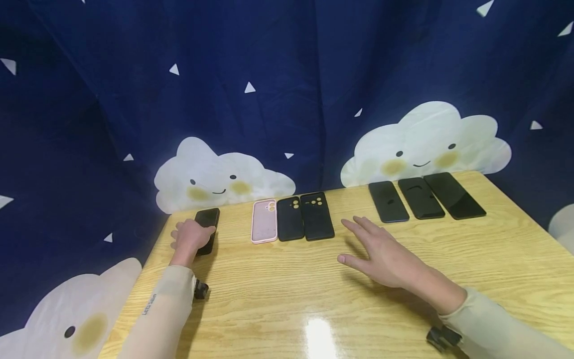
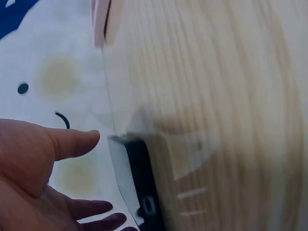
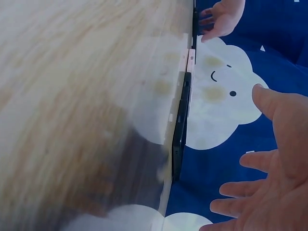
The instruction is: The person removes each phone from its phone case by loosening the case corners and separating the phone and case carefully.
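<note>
At the table's left end, my left hand [image 1: 192, 236] hovers over a black phone [image 1: 208, 217], partly covering it in the head view. In the left wrist view, that hand's thumb and fingers are spread beside the phone's dark edge [image 2: 140, 180]. My right hand [image 1: 389, 257] is held over the middle right of the table, fingers extended and holding nothing. Nearest to it on the left lies a black phone case [image 1: 318, 219] with camera cutouts. Another black case [image 1: 290, 222] and a pink case [image 1: 264, 224] lie beside that one in a row.
Three dark phones [image 1: 420, 198] lie side by side toward the back right of the wooden table [image 1: 264, 299]. Behind the table's back edge hangs a dark blue curtain [image 1: 287, 114] with clouds and white triangles.
</note>
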`<state>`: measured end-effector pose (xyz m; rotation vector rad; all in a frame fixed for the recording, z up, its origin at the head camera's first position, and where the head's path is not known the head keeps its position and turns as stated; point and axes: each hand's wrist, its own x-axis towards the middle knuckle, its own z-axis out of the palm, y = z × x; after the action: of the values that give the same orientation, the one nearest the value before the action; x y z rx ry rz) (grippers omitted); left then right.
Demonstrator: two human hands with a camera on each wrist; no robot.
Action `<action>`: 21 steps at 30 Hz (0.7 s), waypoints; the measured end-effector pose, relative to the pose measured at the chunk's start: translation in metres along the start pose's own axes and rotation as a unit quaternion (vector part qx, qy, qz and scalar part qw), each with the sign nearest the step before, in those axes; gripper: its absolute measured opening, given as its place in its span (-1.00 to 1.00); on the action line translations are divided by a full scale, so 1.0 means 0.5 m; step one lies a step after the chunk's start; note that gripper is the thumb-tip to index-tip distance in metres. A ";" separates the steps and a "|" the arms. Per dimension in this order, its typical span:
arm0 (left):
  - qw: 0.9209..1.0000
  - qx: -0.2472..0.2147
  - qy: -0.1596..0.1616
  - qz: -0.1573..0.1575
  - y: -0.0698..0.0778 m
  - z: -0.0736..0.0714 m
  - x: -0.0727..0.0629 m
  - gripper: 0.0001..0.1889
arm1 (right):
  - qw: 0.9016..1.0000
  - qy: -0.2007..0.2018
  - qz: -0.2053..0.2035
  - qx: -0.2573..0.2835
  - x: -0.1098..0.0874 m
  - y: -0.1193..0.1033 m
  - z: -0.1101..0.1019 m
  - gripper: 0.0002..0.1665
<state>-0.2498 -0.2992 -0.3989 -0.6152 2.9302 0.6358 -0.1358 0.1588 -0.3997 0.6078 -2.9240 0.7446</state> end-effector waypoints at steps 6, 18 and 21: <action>0.999 0.019 -0.049 -0.005 -0.030 -0.008 0.017 -0.20 | 1.000 0.000 0.002 -0.003 -0.001 -0.001 0.000 0.03; 0.997 0.051 -0.060 0.016 -0.028 -0.016 0.030 -0.23 | 1.000 0.007 -0.004 -0.006 -0.005 0.000 -0.004 0.01; 0.997 0.053 -0.062 0.009 -0.024 -0.012 0.031 -0.12 | 1.000 0.007 -0.004 -0.007 -0.007 -0.002 -0.005 0.01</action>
<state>-0.2588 -0.3173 -0.4006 -0.5203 2.8348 0.4973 -0.1326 0.1604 -0.3979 0.6100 -2.9097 0.7246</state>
